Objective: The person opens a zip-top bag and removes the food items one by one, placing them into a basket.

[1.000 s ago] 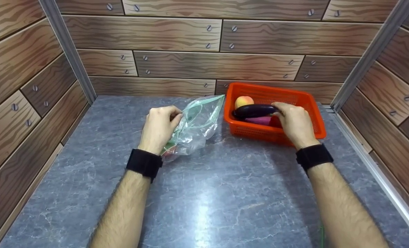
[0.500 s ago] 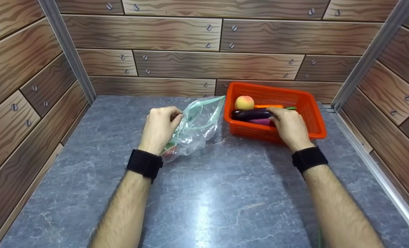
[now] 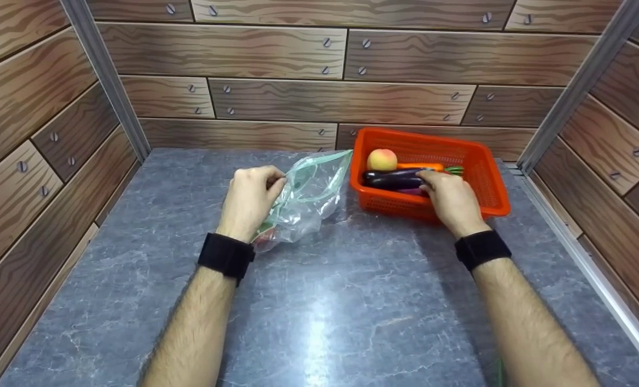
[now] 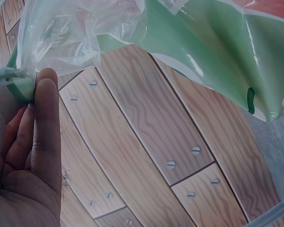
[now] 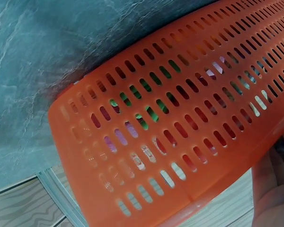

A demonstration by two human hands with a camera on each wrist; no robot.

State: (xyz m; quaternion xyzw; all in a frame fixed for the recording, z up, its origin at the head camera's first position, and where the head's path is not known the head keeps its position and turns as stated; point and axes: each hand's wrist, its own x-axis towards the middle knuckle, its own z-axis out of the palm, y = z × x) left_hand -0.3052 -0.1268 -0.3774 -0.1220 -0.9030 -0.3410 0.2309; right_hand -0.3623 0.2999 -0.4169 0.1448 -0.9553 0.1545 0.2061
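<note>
My left hand (image 3: 248, 201) pinches the rim of a clear zip bag (image 3: 311, 193) with a green border, which leans open to the right. Something red and green shows at the bag's lower left; whether it is print or contents I cannot tell. In the left wrist view, thumb and finger grip the bag's edge (image 4: 23, 87). My right hand (image 3: 454, 201) reaches into the orange basket (image 3: 486, 183), its fingertips gripping the right end of a dark eggplant (image 3: 392, 179). That end is hidden by the hand. A peach (image 3: 382, 160), an orange carrot (image 3: 420, 166) and something purple lie around the eggplant.
The grey marbled table (image 3: 319, 301) is bordered by wood-patterned walls (image 3: 276, 102) at the back and sides. Metal rails run along the corners and the right edge. A thin green strip (image 3: 500, 371) shows beside the right forearm at the front.
My right hand has moved left along the eggplant, which sits lower in the basket, and the carrot has come into view behind it. The left hand and bag have stayed put.
</note>
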